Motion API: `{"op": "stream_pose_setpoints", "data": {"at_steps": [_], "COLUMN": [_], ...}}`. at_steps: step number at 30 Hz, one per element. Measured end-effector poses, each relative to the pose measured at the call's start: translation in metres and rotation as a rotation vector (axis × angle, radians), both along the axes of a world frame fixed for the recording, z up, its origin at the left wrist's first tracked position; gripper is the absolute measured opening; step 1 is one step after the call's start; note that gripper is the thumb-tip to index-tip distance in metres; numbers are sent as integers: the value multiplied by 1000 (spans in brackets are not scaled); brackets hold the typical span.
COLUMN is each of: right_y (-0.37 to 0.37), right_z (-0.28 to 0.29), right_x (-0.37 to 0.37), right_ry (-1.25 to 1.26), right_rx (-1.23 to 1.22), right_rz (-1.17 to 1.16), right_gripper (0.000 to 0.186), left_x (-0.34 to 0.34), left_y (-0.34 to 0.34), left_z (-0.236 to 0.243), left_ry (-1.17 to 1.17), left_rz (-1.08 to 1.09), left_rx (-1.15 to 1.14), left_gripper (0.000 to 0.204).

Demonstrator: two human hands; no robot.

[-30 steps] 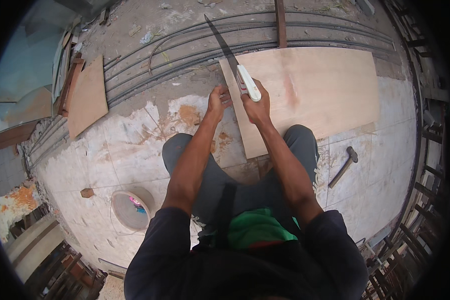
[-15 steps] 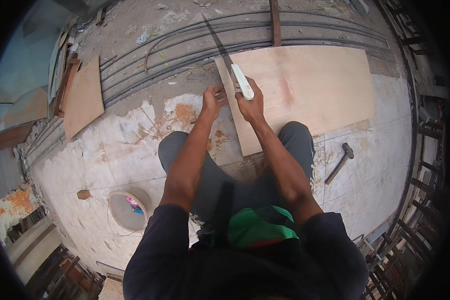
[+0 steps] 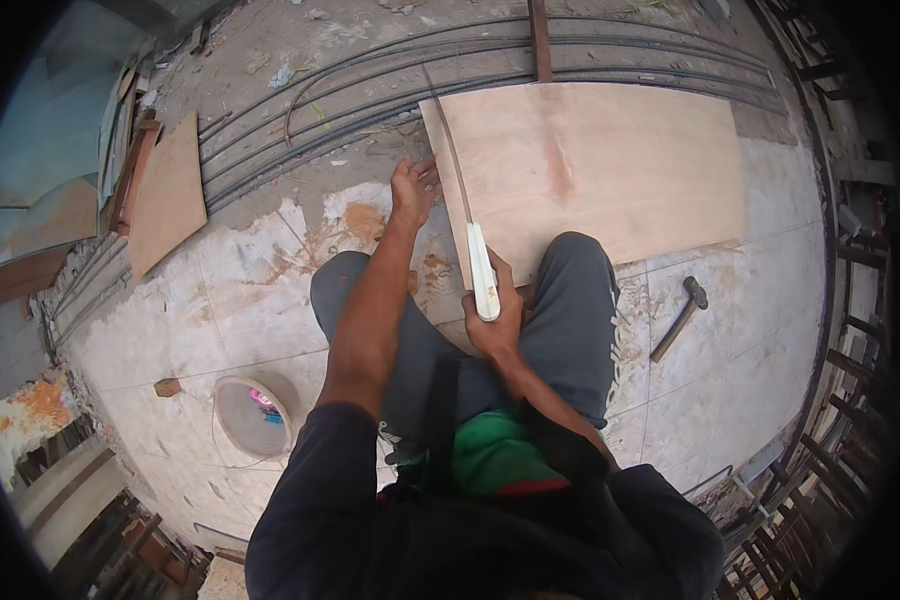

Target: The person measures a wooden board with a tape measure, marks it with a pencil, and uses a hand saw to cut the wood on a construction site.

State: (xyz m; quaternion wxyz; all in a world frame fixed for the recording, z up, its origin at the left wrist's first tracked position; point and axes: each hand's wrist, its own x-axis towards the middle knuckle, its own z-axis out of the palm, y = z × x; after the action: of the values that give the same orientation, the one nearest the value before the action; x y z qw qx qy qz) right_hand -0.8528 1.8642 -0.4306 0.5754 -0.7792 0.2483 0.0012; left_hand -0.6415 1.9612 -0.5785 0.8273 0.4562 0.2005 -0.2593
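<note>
A handsaw with a white handle is in my right hand, whose fingers are wrapped round the grip. Its long dark blade points away from me and lies along the left side of a pale plywood sheet. The handle is close to my knees, over the sheet's near left corner. My left hand is beside the sheet's left edge, fingers apart and their tips at the edge. Whether they press on it, I cannot tell. A reddish stain marks the plywood near its middle.
A hammer lies on the tiles at right. On my left stands a bucket with small coloured items inside, and a wood block near it. Long bars run beyond the sheet. A smaller board leans at far left.
My right hand has drawn the handsaw back toward me, and the blade now lies along the plywood. The sheet has shifted slightly left, and my left hand has moved slightly left and away.
</note>
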Motion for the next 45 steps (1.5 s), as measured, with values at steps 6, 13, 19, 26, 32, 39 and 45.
{"op": "stream_pose_setpoints", "data": {"at_steps": [6,13,19,26,32,39,45], "right_y": [-65,-74,-72,-55,-57,-34,-55], "right_z": [-12,4,11,7,36,-23,27], "right_x": [-18,-8,-22,-47,-2,105,-39], "right_ry": [-250,-241,-74,-174,-135,-200,-94], "right_rx": [147,18,116,-20,31,60,-37], "right_rz": [79,120,72,95,76,31,119], "right_gripper": [60,58,54,53,51,56,53], "left_x": [-9,-25,-44,-36,-29,-35,-28], "left_y": [-12,-15,-15,-7,-12,-13,-21], "left_z": [17,23,20,17,20,25,17], "left_ry": [108,-10,25,15,53,75,86], "left_rz": [-194,-275,-268,-328,-271,-269,-258], "left_rx": [194,294,262,272,378,279,358], "left_gripper": [78,73,71,78,80,72,74]}}
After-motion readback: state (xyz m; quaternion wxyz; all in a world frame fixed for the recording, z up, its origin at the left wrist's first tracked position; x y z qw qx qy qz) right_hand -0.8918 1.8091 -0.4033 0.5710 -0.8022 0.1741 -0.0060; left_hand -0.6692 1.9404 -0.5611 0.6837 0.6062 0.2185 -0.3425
